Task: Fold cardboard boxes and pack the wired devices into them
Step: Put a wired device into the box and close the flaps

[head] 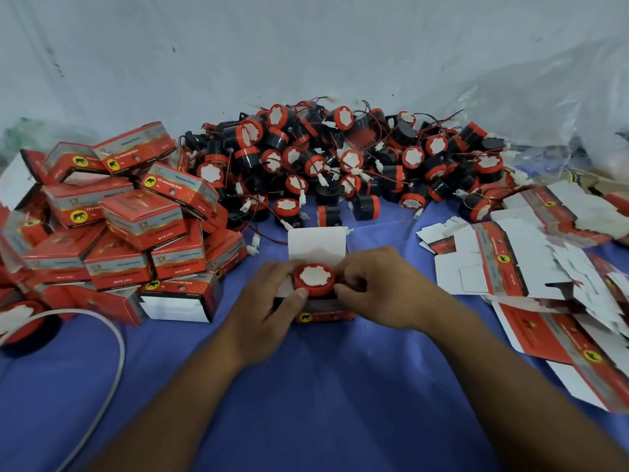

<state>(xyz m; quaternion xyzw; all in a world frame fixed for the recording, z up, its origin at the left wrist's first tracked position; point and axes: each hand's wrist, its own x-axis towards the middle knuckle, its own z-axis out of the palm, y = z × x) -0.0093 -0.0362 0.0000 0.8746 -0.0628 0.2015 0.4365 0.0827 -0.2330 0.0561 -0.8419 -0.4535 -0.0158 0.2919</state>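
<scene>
Blue counter (pixel 306 396), white sheet (pixel 306 46) behind. Box (pixel 316 245) at centre, flap up, with the device (pixel 315 277) in its mouth. Left hand (pixel 269 301) grips device, thumb on cap rim. Right hand (pixel 377 289) fingers pinch its right edge. Packed boxes (pixel 136 226) left, loose devices (pixel 340 158) behind, flat blanks (pixel 527 267) right.

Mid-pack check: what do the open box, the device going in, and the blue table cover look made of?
The open box: thin printed card, red print outside, white inside on the raised flap. The device: seemingly moulded plastic, red rim over black body, matte white face, perhaps a sticker. The table cover: probably cloth, by its matte blue look.
</scene>
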